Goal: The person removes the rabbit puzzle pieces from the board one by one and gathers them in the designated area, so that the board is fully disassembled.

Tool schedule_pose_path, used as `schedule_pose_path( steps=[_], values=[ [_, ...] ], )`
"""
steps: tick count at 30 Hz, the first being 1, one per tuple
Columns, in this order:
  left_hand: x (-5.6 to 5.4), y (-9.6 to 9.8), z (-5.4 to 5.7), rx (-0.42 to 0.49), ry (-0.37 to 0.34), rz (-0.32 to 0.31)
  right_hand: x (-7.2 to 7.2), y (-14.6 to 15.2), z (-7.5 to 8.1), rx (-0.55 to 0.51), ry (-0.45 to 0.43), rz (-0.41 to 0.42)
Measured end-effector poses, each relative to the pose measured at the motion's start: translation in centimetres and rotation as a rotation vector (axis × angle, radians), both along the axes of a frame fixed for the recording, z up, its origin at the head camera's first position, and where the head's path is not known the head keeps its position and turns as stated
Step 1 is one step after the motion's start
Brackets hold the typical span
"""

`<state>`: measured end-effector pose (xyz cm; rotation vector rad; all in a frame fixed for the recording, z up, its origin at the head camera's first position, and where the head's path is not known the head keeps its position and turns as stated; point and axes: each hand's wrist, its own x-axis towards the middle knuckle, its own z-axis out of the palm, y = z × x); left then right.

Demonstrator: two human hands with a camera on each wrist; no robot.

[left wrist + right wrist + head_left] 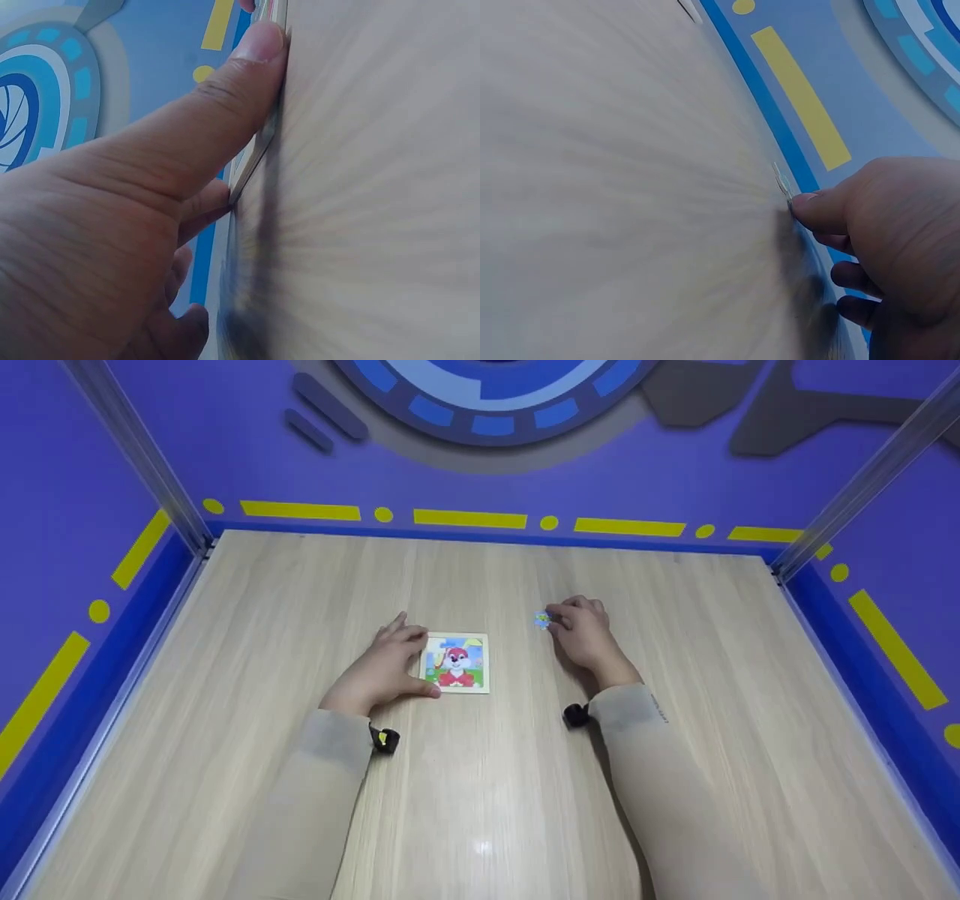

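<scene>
A small square jigsaw puzzle (pixel 457 663) with a pale wooden frame lies on the table, showing a red-and-white cartoon animal against green and blue. My left hand (pixel 382 667) grips its left side, thumb at the lower left corner and a finger at the upper left. In the left wrist view the thumb (pixel 259 45) lies over the frame's edge. To the right, my right hand (pixel 583 634) pinches a small light-blue puzzle piece (pixel 542 619) with a yellow-green patch. The right wrist view shows this piece (pixel 781 180) edge-on at the thumb tip, close over the table.
The light wood-grain table (pixel 480 780) reaches back to a blue-purple wall (pixel 480 484) with yellow dashes. Side panels with metal posts (pixel 142 442) stand at left and right. A black wrist camera (pixel 385 739) sits at the left cuff, another (pixel 576 715) at the right.
</scene>
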<state>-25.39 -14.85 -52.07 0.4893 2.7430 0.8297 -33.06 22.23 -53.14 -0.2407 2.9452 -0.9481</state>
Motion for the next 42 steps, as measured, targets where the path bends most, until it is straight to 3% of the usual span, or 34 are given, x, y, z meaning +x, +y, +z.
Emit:
schedule_pose_path(
  steps=[9,14,18,25,31,42],
  values=[
    [0.0,0.0,0.0,0.001,-0.01,-0.014,0.6,-1.5,0.7,-0.151,0.055,0.001],
    [0.1,-0.1,0.3,-0.007,0.0,-0.018,1.5,-4.1,1.8,-0.264,0.074,0.081],
    [0.2,-0.1,0.3,-0.02,0.001,-0.016,2.4,-6.8,2.2,-0.308,0.037,0.165],
    [0.2,0.1,0.3,-0.027,-0.002,-0.021,3.5,-10.6,2.5,-0.275,-0.103,0.217],
    [0.4,0.0,0.4,-0.014,-0.005,-0.031,4.1,-12.2,1.8,-0.206,-0.156,0.264],
    [0.5,-0.1,0.6,-0.015,-0.013,-0.023,4.4,-12.3,0.5,-0.097,-0.062,0.332]
  ],
)
